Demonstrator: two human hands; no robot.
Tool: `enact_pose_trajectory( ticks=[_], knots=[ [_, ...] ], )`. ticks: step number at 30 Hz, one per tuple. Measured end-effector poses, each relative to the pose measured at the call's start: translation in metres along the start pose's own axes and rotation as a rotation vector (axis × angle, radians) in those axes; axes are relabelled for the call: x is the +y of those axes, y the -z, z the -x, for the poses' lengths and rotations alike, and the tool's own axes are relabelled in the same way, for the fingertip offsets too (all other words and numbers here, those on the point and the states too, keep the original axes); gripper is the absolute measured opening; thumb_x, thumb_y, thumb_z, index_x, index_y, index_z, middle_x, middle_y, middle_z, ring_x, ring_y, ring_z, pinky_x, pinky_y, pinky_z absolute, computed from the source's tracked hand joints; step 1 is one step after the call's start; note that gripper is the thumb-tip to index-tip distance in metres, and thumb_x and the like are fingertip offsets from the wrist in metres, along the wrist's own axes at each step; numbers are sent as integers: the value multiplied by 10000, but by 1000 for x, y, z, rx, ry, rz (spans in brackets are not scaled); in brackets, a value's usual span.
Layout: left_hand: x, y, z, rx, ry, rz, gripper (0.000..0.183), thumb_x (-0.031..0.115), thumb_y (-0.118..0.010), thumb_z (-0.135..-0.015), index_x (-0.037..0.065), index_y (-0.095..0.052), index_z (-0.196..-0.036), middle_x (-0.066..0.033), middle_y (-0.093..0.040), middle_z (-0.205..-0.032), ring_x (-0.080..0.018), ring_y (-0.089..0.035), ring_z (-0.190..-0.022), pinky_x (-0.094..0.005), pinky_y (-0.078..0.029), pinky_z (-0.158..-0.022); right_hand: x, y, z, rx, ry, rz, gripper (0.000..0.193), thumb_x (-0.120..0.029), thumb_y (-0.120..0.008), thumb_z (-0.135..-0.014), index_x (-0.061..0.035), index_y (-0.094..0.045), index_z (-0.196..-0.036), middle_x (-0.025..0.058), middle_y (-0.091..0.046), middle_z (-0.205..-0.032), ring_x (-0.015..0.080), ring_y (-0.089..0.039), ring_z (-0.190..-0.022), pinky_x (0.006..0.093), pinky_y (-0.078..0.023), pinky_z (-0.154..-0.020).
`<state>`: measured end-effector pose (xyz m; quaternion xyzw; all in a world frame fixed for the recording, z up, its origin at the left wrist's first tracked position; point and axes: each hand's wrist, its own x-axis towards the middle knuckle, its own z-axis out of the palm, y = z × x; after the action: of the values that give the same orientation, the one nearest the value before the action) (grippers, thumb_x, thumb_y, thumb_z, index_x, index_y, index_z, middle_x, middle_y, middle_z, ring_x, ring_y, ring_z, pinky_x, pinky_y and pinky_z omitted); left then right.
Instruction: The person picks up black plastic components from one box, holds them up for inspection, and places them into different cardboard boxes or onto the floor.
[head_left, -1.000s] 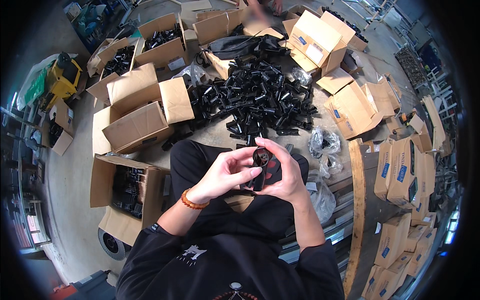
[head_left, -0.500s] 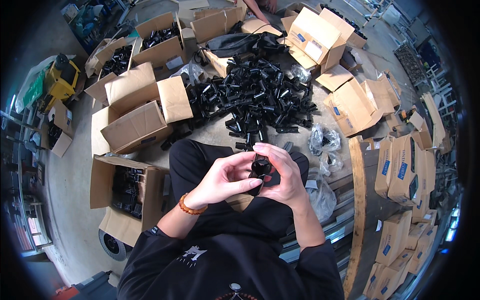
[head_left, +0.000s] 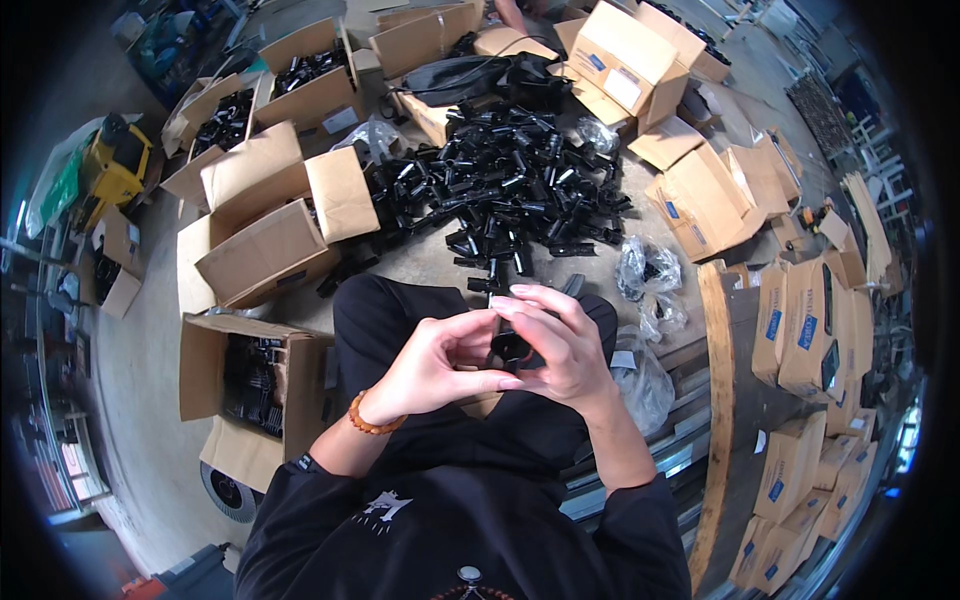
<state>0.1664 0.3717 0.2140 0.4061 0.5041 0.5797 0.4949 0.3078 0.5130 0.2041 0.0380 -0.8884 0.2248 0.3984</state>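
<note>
Over my lap, a black tubular plastic part (head_left: 510,347) sits between both hands with its round open end turned up toward me. My left hand (head_left: 435,362) closes on it from the left, thumb stretched along its near side. From the other side my right hand (head_left: 562,345) grips it, fingers bent over the top and hiding much of it. Just beyond my knees lies a big heap of similar black parts (head_left: 510,185), a few reaching close to my fingertips. An open carton (head_left: 308,390) by my left knee holds black parts (head_left: 250,385) stacked in rows.
Another open carton (head_left: 262,250) stands left of the heap. Clear plastic bags (head_left: 643,390) lie to my right, near a wooden beam (head_left: 715,400) and stacked closed cartons (head_left: 795,325). A black bag (head_left: 460,82) rests behind the heap. Another person's arm (head_left: 510,14) shows at the far edge.
The black part has tilted and sunk deeper between my hands, so less of it shows. My left thumb and right fingers have shifted around it. The other person's arm shows less.
</note>
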Motion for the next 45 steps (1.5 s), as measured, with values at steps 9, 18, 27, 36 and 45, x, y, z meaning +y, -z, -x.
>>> enact_pose_trajectory(
  ticks=[9,18,27,36,45],
  knots=[
    [-41,13,-13,-36,206,3,322,107,-814,-796,-4,-652,-1051,11,-689,-867,-5,-589,-704,-167,-473,-612,21,-17,34,-54,-111,-120,892,-225,-847,-503,-104,-469,-1302,45,-571,-1331,284,-556,-1178,392,-508,-960],
    [-98,2,-27,131,243,277,392,95,-731,-859,-53,-587,-1191,-134,-692,-1033,-206,-674,-962,-345,-538,-909,122,37,137,137,-818,-383,506,-252,-785,-794,-41,-607,-1218,127,-642,-1223,206,-660,-994,325,-535,-835],
    [-140,-11,-46,345,322,495,371,204,-615,-964,-1,-516,-1258,-141,-638,-1173,-242,-634,-1099,-413,-502,-1010,341,91,326,-48,-1551,544,216,-281,-707,-832,-122,-750,-972,113,-720,-895,291,-692,-869,411,-535,-780],
    [-136,-22,-66,367,387,529,390,240,-581,-985,4,-479,-1279,-139,-625,-1186,-247,-632,-1102,-402,-509,-1009,387,51,308,-402,-1425,832,244,-256,-778,-749,-106,-725,-935,105,-678,-1064,294,-624,-1039,424,-487,-917],
    [-135,-22,-71,357,396,541,381,239,-595,-977,-12,-509,-1251,-148,-633,-1165,-261,-638,-1097,-418,-515,-1001,394,38,333,-325,-1278,929,209,-173,-746,-738,-75,-685,-911,108,-679,-994,300,-637,-977,432,-501,-880]
  ],
)
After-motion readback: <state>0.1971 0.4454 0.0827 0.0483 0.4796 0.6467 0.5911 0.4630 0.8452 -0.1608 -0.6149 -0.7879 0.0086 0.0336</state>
